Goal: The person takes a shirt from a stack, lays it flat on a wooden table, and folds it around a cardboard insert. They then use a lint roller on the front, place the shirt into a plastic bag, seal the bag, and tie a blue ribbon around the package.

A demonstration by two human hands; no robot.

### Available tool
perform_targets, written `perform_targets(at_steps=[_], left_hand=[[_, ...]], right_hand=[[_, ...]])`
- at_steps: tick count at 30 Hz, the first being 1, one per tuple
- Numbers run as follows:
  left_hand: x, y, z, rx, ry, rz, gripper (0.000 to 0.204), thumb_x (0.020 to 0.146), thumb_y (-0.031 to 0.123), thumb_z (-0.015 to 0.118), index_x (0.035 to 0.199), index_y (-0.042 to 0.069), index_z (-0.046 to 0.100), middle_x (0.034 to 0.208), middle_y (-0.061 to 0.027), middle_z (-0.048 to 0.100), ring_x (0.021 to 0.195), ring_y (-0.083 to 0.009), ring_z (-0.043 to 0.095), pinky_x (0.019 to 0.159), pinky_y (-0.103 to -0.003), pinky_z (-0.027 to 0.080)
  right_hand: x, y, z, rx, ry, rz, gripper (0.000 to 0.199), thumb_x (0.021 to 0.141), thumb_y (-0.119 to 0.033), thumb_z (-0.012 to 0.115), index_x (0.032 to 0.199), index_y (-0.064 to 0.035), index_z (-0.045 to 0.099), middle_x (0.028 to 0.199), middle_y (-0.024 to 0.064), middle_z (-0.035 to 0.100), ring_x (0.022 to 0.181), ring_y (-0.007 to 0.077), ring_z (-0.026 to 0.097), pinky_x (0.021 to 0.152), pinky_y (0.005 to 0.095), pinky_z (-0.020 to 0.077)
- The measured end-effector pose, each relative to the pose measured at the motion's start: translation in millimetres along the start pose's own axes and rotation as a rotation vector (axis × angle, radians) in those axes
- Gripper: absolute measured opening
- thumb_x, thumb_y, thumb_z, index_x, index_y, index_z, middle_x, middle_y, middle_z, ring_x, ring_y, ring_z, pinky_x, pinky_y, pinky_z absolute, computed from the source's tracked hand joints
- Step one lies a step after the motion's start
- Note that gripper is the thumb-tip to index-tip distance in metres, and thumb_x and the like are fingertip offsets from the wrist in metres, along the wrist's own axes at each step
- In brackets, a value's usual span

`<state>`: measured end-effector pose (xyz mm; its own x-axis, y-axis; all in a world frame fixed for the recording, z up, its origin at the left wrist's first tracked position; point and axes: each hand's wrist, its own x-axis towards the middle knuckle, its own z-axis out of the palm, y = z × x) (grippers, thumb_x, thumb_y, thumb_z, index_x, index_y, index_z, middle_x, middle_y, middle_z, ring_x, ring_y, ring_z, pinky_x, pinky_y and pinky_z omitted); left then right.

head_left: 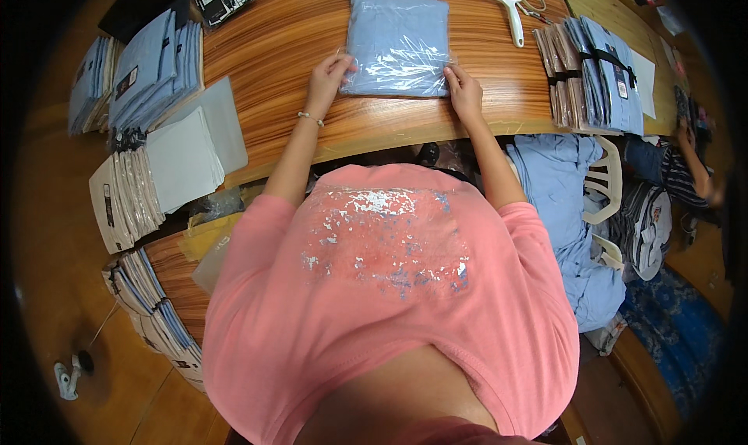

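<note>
A folded light blue garment [397, 36] lies flat on the wooden table in a clear, shiny plastic bag [401, 73]. My left hand [333, 74] pinches the bag's left edge near its lower corner. On the other side, my right hand [464, 89] grips the lower right corner between thumb and fingers. The bag's near edge lies between my two hands, toward me. A white lint roller [506, 5] rests on the table to the right, beyond my right hand.
Banded stacks of bagged blue garments [612, 75] sit at the table's right end; more piles [152, 75] stand at the left, by white sheets [183, 153]. Loose blue garments [557, 211] drape over a white plastic chair [608, 180]. Another person's arm [693, 161] shows at far right.
</note>
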<state>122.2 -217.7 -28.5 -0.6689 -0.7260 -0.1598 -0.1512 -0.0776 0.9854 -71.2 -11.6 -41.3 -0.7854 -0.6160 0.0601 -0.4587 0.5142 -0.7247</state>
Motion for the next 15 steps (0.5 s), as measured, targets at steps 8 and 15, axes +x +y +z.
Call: perform_targets(at_steps=[8, 15], left_hand=[[32.6, 19.5, 20.5, 0.139, 0.123, 0.161, 0.029, 0.090, 0.025, 0.054, 0.086, 0.000, 0.066, 0.075, -0.0043, 0.064, 0.063, -0.0080, 0.057, 0.055, -0.021, 0.042], [51.8, 12.0, 27.4, 0.127, 0.192, 0.145, 0.032, 0.091, 0.026, 0.051, 0.084, -0.001, 0.066, 0.073, -0.0071, 0.065, 0.063, -0.0125, 0.060, 0.061, -0.025, 0.047]], right_hand=[[-0.7, 1.9, 0.4, 0.078, -0.014, 0.019, 0.032, 0.087, -0.037, 0.053, 0.098, -0.0100, 0.065, 0.086, 0.0175, 0.064, 0.080, 0.0361, 0.060, 0.069, 0.0398, 0.0463], [0.0, 3.7, -0.7, 0.141, -0.026, 0.051, 0.029, 0.086, -0.034, 0.055, 0.097, -0.0095, 0.066, 0.081, 0.0159, 0.064, 0.076, 0.0330, 0.061, 0.067, 0.0381, 0.0463]])
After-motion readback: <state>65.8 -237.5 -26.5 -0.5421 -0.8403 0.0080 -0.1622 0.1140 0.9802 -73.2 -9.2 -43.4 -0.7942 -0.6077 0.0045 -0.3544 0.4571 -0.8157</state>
